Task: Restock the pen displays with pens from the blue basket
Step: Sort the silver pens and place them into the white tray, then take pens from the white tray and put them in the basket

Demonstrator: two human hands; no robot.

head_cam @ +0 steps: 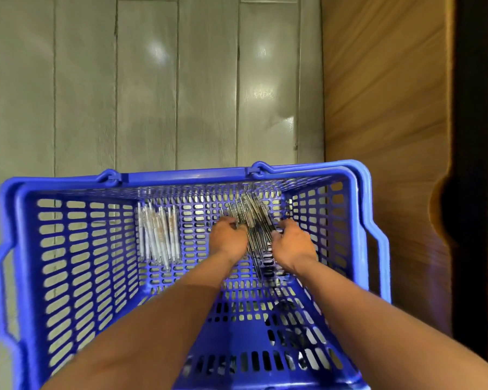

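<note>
A blue basket (76,249) with slotted walls stands on the floor below me. Inside lie two heaps of pens: white pens (158,235) at the left of the bottom, dark pens (255,218) at the right. Both my arms reach down into the basket. My left hand (227,237) and my right hand (292,243) are curled round the heap of dark pens from either side. The view is slightly blurred, so the fingertips are hard to make out. No pen display is in view.
The basket rests on a grey plank floor (147,94). A brown wooden unit (383,94) runs along the right, close to the basket's right rim, with a dark gap (471,136) beside it. The basket's handles (378,240) lie folded down on the rim.
</note>
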